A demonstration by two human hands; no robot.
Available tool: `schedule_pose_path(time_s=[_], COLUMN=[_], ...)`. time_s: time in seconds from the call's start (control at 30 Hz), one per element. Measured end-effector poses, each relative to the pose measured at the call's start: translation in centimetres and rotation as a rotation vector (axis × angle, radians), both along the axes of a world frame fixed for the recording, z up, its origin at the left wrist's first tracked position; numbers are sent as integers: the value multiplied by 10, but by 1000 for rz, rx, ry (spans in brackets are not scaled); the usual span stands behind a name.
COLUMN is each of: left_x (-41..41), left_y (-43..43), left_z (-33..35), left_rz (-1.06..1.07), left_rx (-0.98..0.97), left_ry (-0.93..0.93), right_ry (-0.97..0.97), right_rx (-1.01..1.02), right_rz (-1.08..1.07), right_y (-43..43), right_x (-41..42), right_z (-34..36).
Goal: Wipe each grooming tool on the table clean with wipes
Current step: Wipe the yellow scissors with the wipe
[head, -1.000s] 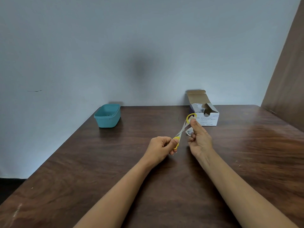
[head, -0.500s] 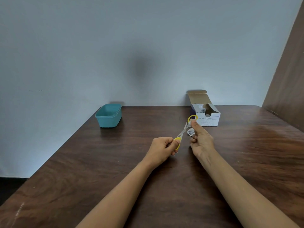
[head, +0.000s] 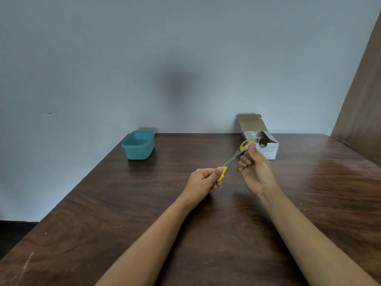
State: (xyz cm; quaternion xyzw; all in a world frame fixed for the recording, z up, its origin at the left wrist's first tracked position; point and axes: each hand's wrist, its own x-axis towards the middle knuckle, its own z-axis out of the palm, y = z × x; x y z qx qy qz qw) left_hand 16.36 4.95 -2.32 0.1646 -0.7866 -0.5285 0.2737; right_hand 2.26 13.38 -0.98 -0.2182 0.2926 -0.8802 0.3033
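A small pair of scissors (head: 233,158) with yellow handles is held above the brown table (head: 144,203), slanting up to the right. My left hand (head: 203,182) grips its lower yellow handle. My right hand (head: 254,168) pinches a small white wipe (head: 250,143) against the upper yellow ring, with the remaining fingers curled. Most of the wipe is hidden behind my thumb.
An open white box of alcohol swabs (head: 266,146) stands at the back right, just behind the scissors. A teal plastic tub (head: 138,145) sits at the back left near the wall. A brown panel (head: 362,112) rises on the right.
My right hand with the wipe has slid up along the scissors to the yellow ring. The left hand has stayed nearly still.
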Motion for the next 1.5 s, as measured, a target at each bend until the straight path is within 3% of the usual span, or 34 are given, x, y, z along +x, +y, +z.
schedule_pose_path(time_s=[0.13,0.67,0.97,1.23,1.5], left_x=[-1,-2,-4,1,-2], left_y=[-2,-5,-8,-26,-21], left_z=[-4,-8,-12,-11,-12], left_rz=[30,292,346,369,326], left_rx=[-13,-230,-245,-251,-282], left_ry=[18,57,57,34,68], right_ry=[-20,-96,-178,31,359], right_rx=[-39,127,225,630,798], right_rz=[34,154,352,392,376], right_y=[4,16,27,25,26], right_x=[-2,-12,-22,-13,-1], right_z=[6,7,6,7,12])
